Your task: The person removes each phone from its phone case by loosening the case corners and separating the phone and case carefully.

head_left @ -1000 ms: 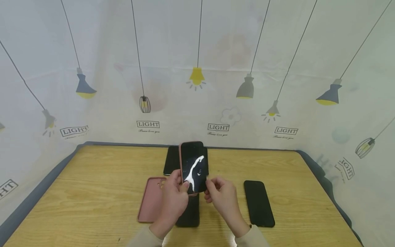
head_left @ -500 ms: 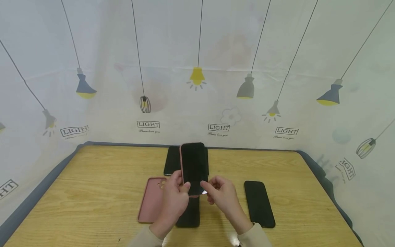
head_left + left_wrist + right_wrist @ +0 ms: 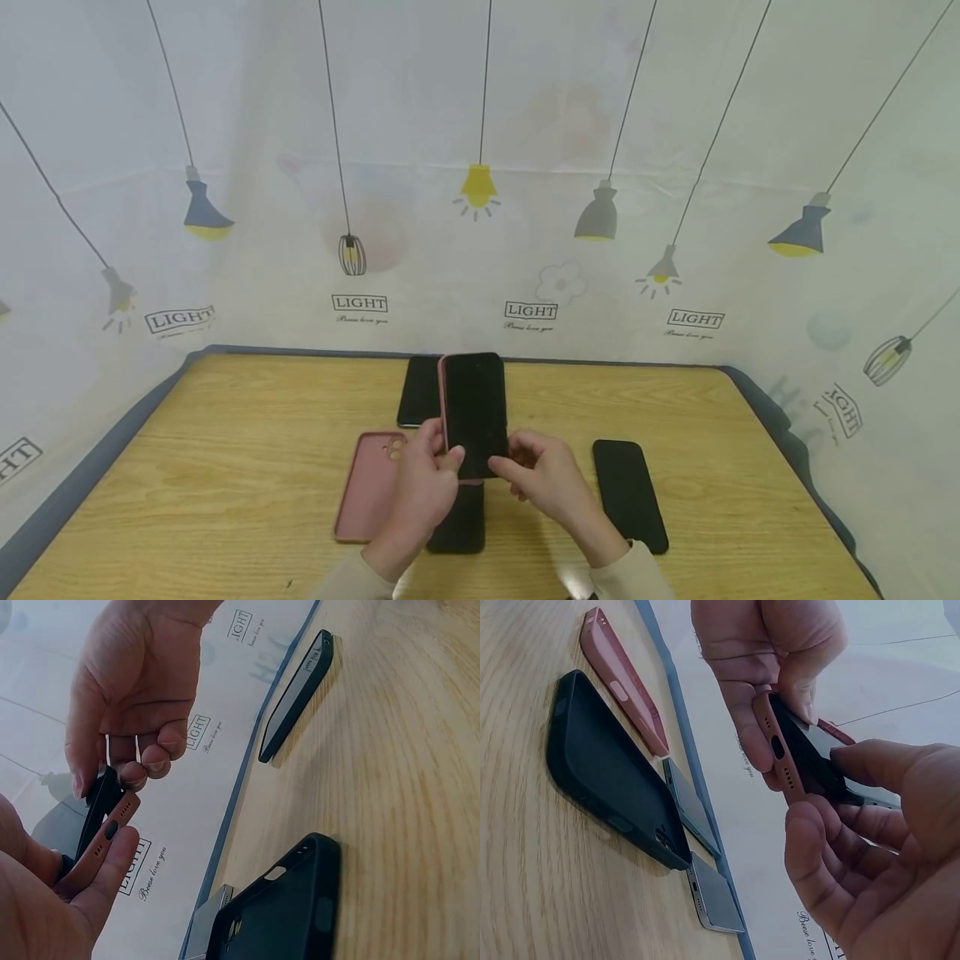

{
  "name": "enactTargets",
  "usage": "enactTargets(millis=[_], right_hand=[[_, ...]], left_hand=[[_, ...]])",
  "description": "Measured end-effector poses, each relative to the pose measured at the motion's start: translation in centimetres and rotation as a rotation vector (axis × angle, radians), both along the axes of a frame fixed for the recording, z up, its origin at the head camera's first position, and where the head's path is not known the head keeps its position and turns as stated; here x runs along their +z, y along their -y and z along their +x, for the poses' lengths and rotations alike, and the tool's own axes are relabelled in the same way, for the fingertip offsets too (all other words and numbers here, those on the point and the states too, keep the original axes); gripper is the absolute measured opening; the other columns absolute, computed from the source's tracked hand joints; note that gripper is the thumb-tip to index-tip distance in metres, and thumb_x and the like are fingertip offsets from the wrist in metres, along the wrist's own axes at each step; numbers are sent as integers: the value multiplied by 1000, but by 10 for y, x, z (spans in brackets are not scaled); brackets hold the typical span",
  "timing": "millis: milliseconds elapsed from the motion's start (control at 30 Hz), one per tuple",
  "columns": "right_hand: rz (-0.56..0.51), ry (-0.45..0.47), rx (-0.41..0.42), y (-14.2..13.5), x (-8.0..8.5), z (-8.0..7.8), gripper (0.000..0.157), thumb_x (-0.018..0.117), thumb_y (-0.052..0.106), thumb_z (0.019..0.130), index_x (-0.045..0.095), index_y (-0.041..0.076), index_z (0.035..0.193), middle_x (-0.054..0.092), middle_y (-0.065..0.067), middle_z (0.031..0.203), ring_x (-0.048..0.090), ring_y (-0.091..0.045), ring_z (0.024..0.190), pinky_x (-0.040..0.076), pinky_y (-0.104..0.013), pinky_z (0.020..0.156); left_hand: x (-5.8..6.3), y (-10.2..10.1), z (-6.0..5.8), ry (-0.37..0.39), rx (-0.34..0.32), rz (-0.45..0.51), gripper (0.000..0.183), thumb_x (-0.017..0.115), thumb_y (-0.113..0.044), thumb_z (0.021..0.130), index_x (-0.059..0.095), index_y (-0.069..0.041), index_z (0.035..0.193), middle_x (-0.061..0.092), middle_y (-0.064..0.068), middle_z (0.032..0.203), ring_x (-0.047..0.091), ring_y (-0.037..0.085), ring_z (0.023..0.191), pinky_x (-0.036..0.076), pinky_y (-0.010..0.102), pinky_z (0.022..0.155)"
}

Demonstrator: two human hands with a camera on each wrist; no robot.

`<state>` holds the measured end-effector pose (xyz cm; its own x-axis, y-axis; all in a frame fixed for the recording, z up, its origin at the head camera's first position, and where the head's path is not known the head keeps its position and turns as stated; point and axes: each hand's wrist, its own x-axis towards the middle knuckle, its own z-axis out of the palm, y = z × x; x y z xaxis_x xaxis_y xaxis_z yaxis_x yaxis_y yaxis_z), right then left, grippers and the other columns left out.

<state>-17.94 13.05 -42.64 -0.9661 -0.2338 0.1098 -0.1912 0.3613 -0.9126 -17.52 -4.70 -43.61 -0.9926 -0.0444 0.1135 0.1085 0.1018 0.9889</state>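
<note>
A black phone in a pink case is held up over the middle of the table, screen toward me. My left hand grips its lower left side, thumb on the front edge and fingers behind. At the lower right corner, my right hand pinches phone and case, its thumb over the screen and its fingers curled at the case edge. In the right wrist view the pink phone case shows its port cutouts along the bottom end, with the dark phone inside the rim.
A dark empty phone case lies below the hands, inner side up. Left of it lies another pink phone case. Two phones lie at the back, partly hidden. A dark-edged phone lies on the right.
The bright reflection on the screen has gone as the phone tilted and sank slightly. My right thumb has moved from the side edge onto the screen's lower corner.
</note>
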Motion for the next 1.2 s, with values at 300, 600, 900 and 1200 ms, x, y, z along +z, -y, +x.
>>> enactTargets(millis=[300, 600, 900, 1200], right_hand=[[-172, 64, 75, -4, 2, 2, 22, 69, 5, 98, 68, -14, 109, 73, -27, 90, 75, -30, 71, 63, -35, 65], [-364, 166, 7, -4, -5, 0, 24, 61, -3, 100, 62, -22, 115, 71, -32, 93, 75, -16, 71, 63, -34, 72], [-428, 186, -68, -8, -11, -3, 26, 57, -6, 102, 57, -27, 116, 72, -24, 88, 71, -11, 65, 61, -27, 66], [-418, 210, -141, -16, -9, -6, 27, 56, -5, 102, 58, -25, 120, 74, -17, 80, 71, -12, 64, 61, -27, 64]], left_hand=[[-3, 1, -2, 10, 9, -32, 26, 59, 11, 97, 60, 6, 123, 74, 23, 110, 70, 25, 82, 55, 31, 67], [-3, 2, -3, 6, -43, -59, 26, 63, 2, 99, 59, 7, 124, 73, 24, 117, 73, 32, 104, 60, 50, 87], [-2, 3, -4, 37, -99, 64, 28, 58, 4, 101, 53, 14, 127, 69, 31, 118, 72, 33, 101, 62, 47, 81], [-9, 5, -8, 117, -158, 211, 29, 46, 6, 104, 45, 17, 131, 63, 37, 123, 71, 37, 104, 62, 48, 80]])
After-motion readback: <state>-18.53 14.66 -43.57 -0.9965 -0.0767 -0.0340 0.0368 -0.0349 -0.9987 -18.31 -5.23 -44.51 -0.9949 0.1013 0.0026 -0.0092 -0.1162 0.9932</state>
